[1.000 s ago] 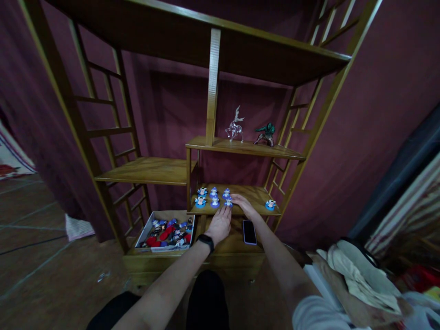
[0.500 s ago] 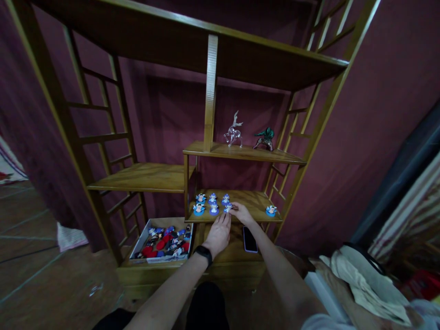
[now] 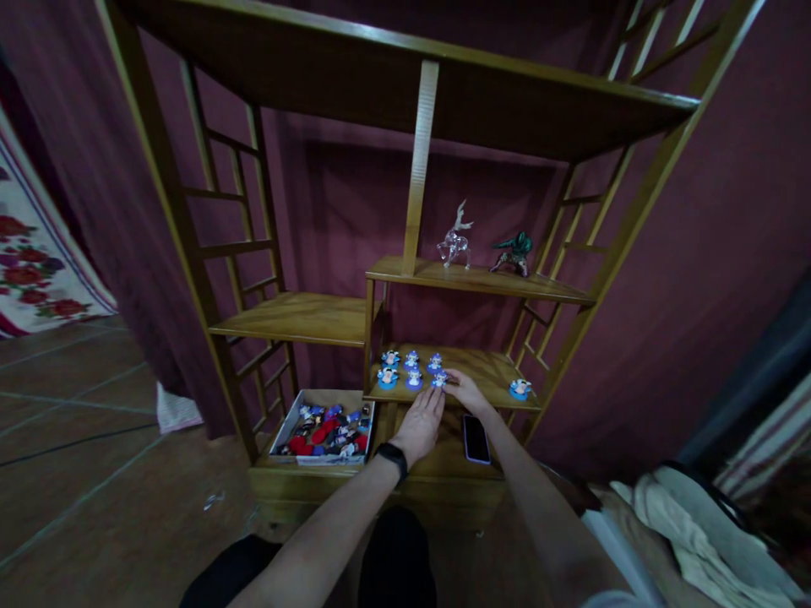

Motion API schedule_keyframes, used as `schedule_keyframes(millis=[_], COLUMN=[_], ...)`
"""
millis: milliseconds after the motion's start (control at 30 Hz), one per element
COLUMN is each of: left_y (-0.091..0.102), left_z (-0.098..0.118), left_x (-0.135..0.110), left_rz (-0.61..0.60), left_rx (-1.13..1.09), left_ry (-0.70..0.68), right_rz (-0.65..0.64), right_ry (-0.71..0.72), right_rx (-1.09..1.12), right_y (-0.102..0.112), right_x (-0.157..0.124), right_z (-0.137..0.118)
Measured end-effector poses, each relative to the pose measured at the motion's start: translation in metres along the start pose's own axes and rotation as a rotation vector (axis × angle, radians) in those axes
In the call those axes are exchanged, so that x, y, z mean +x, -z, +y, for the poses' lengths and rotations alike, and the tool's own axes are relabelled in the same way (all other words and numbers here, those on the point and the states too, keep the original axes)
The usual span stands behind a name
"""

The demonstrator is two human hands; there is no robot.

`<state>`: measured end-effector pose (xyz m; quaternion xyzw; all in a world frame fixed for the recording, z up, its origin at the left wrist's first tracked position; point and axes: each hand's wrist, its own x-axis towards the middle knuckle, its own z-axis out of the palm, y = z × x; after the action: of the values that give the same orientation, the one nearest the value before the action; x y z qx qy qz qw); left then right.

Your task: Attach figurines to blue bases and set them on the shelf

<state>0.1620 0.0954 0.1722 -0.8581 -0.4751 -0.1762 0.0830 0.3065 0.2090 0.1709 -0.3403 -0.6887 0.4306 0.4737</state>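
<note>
A small purple-and-white figurine stands at the front of the lower shelf, between my hands. My right hand pinches it from the right side with its fingertips. From the front, my left hand reaches up with fingers stretched out, the tips at the figurine's base; whether they press on it is hard to see. Beside it, a second purple figurine and a blue-based figurine make up the front row. Behind them are two more purple figurines, one at the right, and another blue-based figurine.
Another blue-based figurine stands at the shelf's right end. A box of mixed figurines sits lower left, a phone below my right hand. Above, a shelf bears a clear deer figurine and a green-caped figure.
My view has turned slightly left, so the shelf unit sits farther right in the picture. Both hands stay at the same figurine, with little visible change in their pose.
</note>
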Motion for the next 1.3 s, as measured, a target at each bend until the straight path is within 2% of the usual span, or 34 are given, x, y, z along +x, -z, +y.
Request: schedule_keyframes(millis=[100, 233, 300, 433, 600, 767, 967, 1100, 1300], left_y=[0.006, 0.007, 0.002, -0.014, -0.028, -0.038, -0.057, -0.053, -0.037], left_z=[0.001, 0.001, -0.003, -0.020, -0.041, -0.053, -0.064, -0.068, -0.070], left_x=[-0.023, -0.080, -0.114, -0.180, -0.234, -0.258, -0.269, -0.271, -0.277], left_rz=[0.051, 0.060, 0.037, 0.006, 0.043, 0.118, 0.080, 0.101, 0.143], left_rx=[-0.032, -0.107, -0.157, -0.300, -0.461, -0.565, -0.384, -0.336, -0.362], left_ry=[-0.050, -0.038, 0.033, 0.261, 0.475, 0.538, 0.436, 0.414, 0.474], right_rz=[0.004, -0.008, -0.004, 0.014, 0.075, 0.057, 0.041, 0.043, 0.041], right_ry=[-0.014, -0.047, -0.053, -0.070, -0.037, -0.048, -0.082, -0.083, -0.072], right_rx=[-0.017, -0.097, -0.120, -0.115, -0.072, -0.147, -0.267, -0.305, -0.321], right_y=[-0.002, -0.004, -0.004, -0.007, -0.011, -0.011, -0.010, -0.010, -0.010], right_x=[-0.002, -0.003, -0.004, -0.005, -0.007, -0.009, -0.012, -0.012, -0.011], right_z=[-0.006, -0.007, -0.006, -0.008, -0.014, -0.020, -0.026, -0.026, -0.025])
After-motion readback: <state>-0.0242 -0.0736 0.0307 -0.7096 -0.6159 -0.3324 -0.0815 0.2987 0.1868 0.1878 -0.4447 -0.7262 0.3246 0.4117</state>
